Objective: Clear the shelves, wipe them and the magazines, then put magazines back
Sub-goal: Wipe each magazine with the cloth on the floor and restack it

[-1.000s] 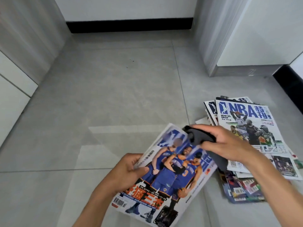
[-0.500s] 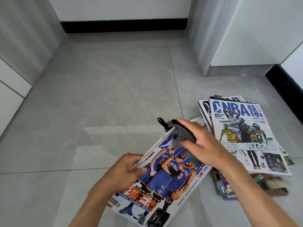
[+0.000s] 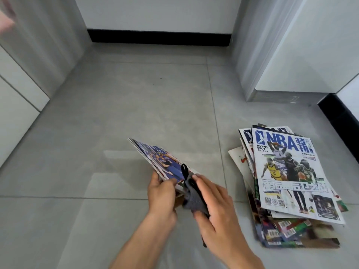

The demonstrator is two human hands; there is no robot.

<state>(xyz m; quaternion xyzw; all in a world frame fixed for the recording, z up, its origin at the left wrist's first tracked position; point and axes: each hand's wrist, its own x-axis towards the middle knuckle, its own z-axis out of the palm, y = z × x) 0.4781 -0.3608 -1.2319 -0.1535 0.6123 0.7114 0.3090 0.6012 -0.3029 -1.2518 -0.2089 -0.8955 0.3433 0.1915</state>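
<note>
- Here, the left hand [image 3: 162, 193] grips a basketball magazine [image 3: 159, 164] at its near corner, thumb on the cover and fingers curled underneath, holding it above the grey tiled floor [image 3: 116, 113]
- The magazine is tilted steeply, its cover with players in blue kit facing right and its far edge pointing up and away to the left
- The right hand [image 3: 215, 208] holds a dark grey cloth [image 3: 191, 199], thumb and fingers closed round it; a black loop on the cloth sticks up against the magazine's cover
- The cloth touches the lower part of the magazine, just beside the left hand's fingers
- To the right, a loose stack of magazines [image 3: 287, 191] lies flat on the floor, well apart from the hands; the top one shows "NBA" in blue letters and three players
- Lower magazines in the stack jut out at the left and near edges, some with barcodes showing
- Behind the stack stands a white cabinet [image 3: 303, 55] with a grey side panel, and a black skirting board [image 3: 159, 37] runs along the far wall
</note>
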